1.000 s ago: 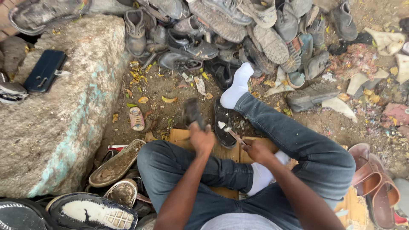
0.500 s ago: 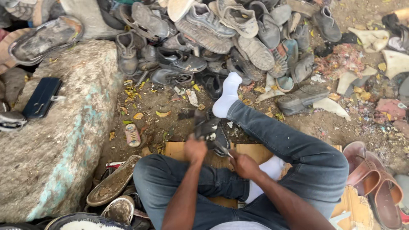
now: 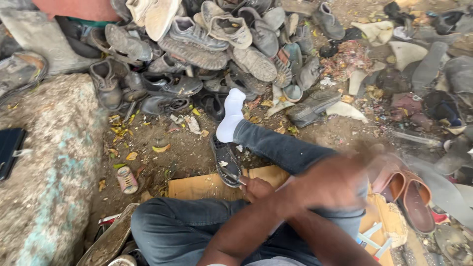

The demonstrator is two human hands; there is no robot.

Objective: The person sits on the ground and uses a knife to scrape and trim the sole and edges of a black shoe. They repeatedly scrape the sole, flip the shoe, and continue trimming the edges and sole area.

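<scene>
The person sits on the ground with crossed legs in dark jeans, and one foot in a white sock (image 3: pixel 231 114) points to 12 o'clock. The arms cross in front of the body. The left hand (image 3: pixel 329 183) is at about 3 o'clock from the centre of the picture, over the raised knee; it is strongly blurred, so I cannot tell whether it is clenched or released, or whether it grasps something. The right hand (image 3: pixel 256 188) is lower, near the centre, with the fingers curled closed. It touches the near end of a black sandal (image 3: pixel 224 160), which lies flat on the ground and partly on a piece of brown cardboard (image 3: pixel 199 186). Something thin seems to stick out between this hand and the sandal, but it is too small to name.

At 12 o'clock from the sock there is a big pile of old shoes (image 3: pixel 212 44), grey and dusty. At 9 o'clock a large rough stone (image 3: pixel 49 182) stands, with a dark flat case (image 3: pixel 9 151) on its left edge. A small pink sandal (image 3: pixel 127 179) lies on the ground between the stone and the cardboard. At 3 o'clock, just beside the knee, brown slippers (image 3: pixel 411 199) lie together.
</scene>
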